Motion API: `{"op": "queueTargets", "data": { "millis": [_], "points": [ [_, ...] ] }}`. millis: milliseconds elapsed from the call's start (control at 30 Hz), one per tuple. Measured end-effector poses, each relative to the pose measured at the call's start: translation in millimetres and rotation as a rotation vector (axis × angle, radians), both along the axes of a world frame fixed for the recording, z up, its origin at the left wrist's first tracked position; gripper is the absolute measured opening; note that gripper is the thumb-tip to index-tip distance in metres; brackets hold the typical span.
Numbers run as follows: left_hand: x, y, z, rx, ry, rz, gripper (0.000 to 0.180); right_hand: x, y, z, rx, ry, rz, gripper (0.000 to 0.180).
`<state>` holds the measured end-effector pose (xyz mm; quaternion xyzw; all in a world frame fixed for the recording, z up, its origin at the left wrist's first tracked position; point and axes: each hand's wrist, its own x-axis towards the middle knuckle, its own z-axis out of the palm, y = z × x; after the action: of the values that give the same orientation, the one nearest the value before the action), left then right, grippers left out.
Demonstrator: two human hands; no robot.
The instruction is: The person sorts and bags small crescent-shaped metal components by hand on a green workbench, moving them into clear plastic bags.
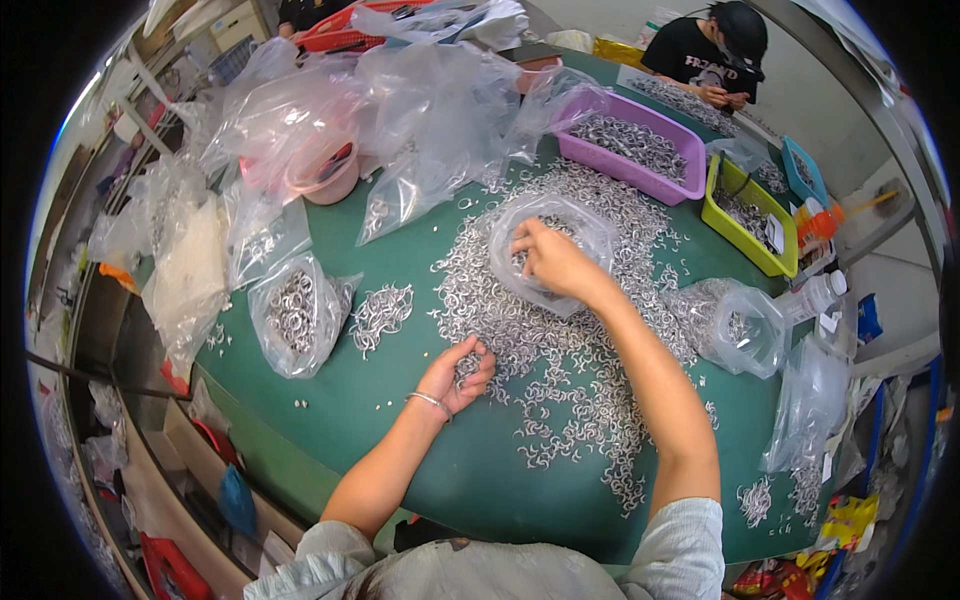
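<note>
1. Left hand (458, 373) rests palm-up on the green table (400, 430), near side of the big spread of small metal hooks (580, 400). Fingers curl together around a small handful of the hooks, which sits in the cupped palm and under the fingertips. A thin bracelet (428, 401) circles the wrist.
2. Right hand (548, 260) reaches farther out, to the mouth of a clear plastic bag (548, 240) lying on the hook pile. Fingers are bunched together, tips pointing left and down into the bag opening; whether they pinch a hook, I cannot tell.
3. The bag already holds some hooks; its rim stands up around the fingertips.
4. Left of the hands: a filled clear bag (295, 315) and, just beside it, a small separate heap of hooks (380, 315).
5. Far right: a purple tray (630, 145) and a yellow-green tray (745, 215), both holding metal parts.
6. Right of the pile: another clear bag (735, 325), partly filled.
7. Far side: a second person (715, 55) works at the table.
</note>
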<state>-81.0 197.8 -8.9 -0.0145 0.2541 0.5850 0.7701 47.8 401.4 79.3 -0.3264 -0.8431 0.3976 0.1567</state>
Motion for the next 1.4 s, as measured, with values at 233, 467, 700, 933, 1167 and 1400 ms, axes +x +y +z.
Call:
{"op": "queueTargets", "data": {
  "millis": [233,467,700,933,1167,1400],
  "points": [
    [0,1,-2,0.016,0.004,-0.02,0.022,10,37,8,0.096,-0.161,-0.089,0.044],
    [1,-1,-2,0.024,-0.001,-0.024,0.022,29,5,38,0.115,-0.115,-0.092,0.047],
    [1,1,-6,0.061,-0.035,-0.047,0.023,43,-66,21,0.63,-0.399,0.041,0.071],
    [7,59,68,0.031,-0.061,0.04,0.019,45,-69,-15,0.918,-0.495,-0.142,0.063],
    [37,181,111,-0.072,0.303,0.294,0.027,38,-81,-21,1.063,-0.465,-0.221,0.043],
    [30,176,128,0.131,0.633,0.103,0.05,57,-75,-10,1.079,-0.273,-0.191,0.032]
  ]
}}
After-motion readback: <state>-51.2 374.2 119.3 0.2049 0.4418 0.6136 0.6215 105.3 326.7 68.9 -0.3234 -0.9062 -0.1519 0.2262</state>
